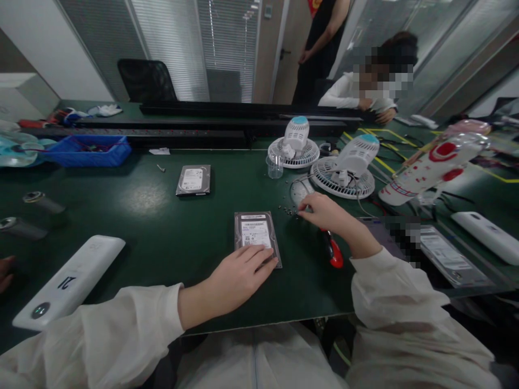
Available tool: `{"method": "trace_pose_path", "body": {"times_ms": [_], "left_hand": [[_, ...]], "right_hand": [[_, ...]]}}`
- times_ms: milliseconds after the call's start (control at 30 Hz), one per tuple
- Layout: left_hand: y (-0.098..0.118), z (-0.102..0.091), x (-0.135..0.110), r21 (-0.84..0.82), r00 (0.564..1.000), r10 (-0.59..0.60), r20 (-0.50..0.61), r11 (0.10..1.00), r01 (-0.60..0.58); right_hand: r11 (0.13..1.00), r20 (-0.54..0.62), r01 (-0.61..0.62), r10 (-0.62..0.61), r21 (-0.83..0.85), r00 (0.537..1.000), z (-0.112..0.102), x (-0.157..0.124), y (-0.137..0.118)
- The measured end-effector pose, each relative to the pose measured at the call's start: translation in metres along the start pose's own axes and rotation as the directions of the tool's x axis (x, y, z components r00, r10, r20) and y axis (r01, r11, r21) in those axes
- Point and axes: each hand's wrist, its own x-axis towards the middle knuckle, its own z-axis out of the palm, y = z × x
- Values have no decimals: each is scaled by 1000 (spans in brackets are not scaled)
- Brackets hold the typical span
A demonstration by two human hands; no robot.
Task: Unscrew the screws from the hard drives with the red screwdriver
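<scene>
My left hand [243, 274] lies with outstretched fingers on the near half of a hard drive [254, 222], whose labelled face is up. To the right of the drive, a scatter of small screws [288, 210] rests on the green table. At the edge of these screws my right hand [324, 212] has thumb and fingertips pinched together; whatever is between them is too small to make out. A red and black screwdriver handle [334, 253] sits below my right wrist, its tip hidden. Farther off is a second hard drive [194, 180], lying flat. A clear plastic cup [275, 166] stands beyond the screws.
Two white fans [343, 172] with cables stand at the back right, near a patterned bottle [430, 165]. White power banks [73, 281] lie at both sides. A blue tray [89, 151] is at the back left. Two people are across the table; another hand [5, 273] shows at left.
</scene>
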Motion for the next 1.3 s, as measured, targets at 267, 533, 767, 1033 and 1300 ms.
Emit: {"method": "trace_pose_path", "body": {"times_ms": [267,533,767,1033,1300], "left_hand": [[1,1,0,-3,1000,7,-27,1000,-7],[-4,3,-1,-30,1000,-13,-21,999,13],[-6,4,-1,-33,999,-34,-15,999,34],[-8,6,0,-36,999,-45,-16,998,45],[-9,7,1,-22,998,-52,-37,998,51]], "right_hand": [[996,34,39,-42,80,999,10,6,6],[988,-3,43,-43,147,999,16,5,7],[970,-69,12,5,244,998,5,1,6],[903,-93,-63,112,424,989,-14,-19,12],[848,-65,-50,100,528,993,-6,-21,7]]}}
